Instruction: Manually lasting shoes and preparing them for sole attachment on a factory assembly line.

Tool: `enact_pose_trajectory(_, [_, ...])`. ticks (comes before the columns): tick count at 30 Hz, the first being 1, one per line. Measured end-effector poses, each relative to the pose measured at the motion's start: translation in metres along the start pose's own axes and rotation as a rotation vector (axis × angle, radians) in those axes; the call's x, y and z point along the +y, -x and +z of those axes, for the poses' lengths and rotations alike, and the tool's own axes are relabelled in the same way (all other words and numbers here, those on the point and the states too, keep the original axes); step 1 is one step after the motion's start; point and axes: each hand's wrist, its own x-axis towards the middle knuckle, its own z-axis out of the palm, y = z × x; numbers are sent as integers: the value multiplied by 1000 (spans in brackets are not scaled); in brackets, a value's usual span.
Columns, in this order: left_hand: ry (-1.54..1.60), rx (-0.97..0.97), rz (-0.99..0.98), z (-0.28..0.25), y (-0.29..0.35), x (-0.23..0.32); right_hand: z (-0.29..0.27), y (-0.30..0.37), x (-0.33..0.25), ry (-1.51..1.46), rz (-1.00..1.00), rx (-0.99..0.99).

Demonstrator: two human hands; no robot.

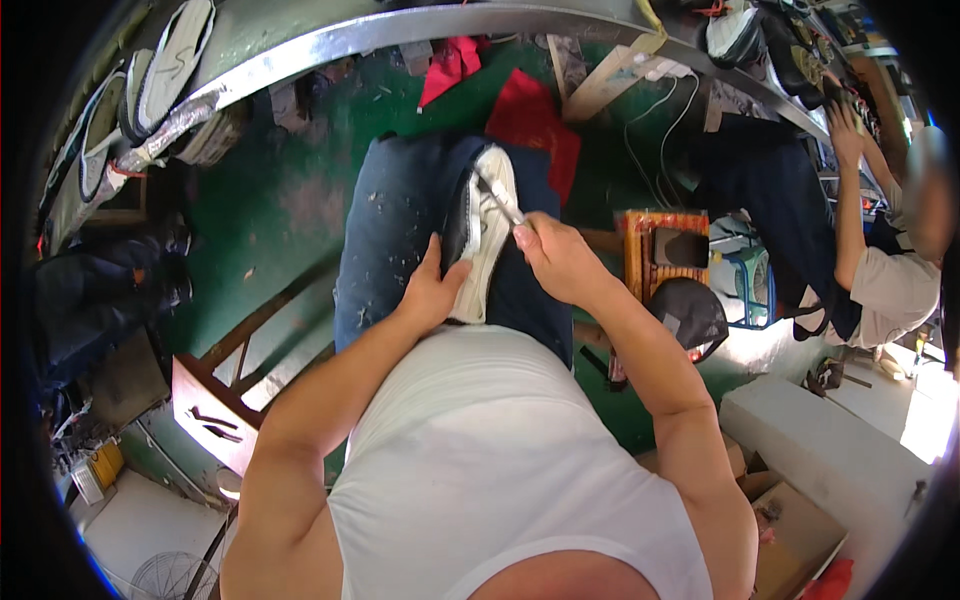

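A shoe [497,240] with a pale sole and a dark upper lies sole up across my lap, on dark blue trousers [385,230] flecked with white bits. Along its left side, near the lower end, my left hand [432,292] grips it with the thumb on the sole. My right hand [558,258] is closed around a slim metal tool [505,207]. The tool's tip rests at the sole's edge near the upper end; its exact kind is not plain.
A metal-edged bench [400,30] curves ahead, bearing several shoes [170,65]. Red cloth [540,125] lies on the green floor. To the right are a dark cap [690,312], a beaded seat [640,250] and a co-worker [890,290]. A wooden chair [215,410] stands left.
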Motion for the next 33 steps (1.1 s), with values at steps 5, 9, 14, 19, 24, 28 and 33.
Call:
enact_pose_trajectory(5, [-55,-88,149,-8,5,-3,19,23,21,207,32,-95])
enact_pose_trajectory(9, [522,-157,46,-28,10,18,15,29,39,-326,233,9])
enact_pose_trajectory(14, [852,-149,155,-100,64,21,21,42,61,-535,308,37])
enact_pose_trajectory(19, [705,276,464,-212,59,136,18,23,69,-634,416,-22])
enact_pose_trajectory(24, [236,531,417,-333,-95,267,8,2,75,-772,494,-72])
enact_pose_trajectory(28, [-684,888,322,-374,-236,339,-1,-15,76,-810,532,-104])
enact_pose_trajectory(33, [-1631,1097,781,-368,-350,290,-17,-33,65,-857,605,-114])
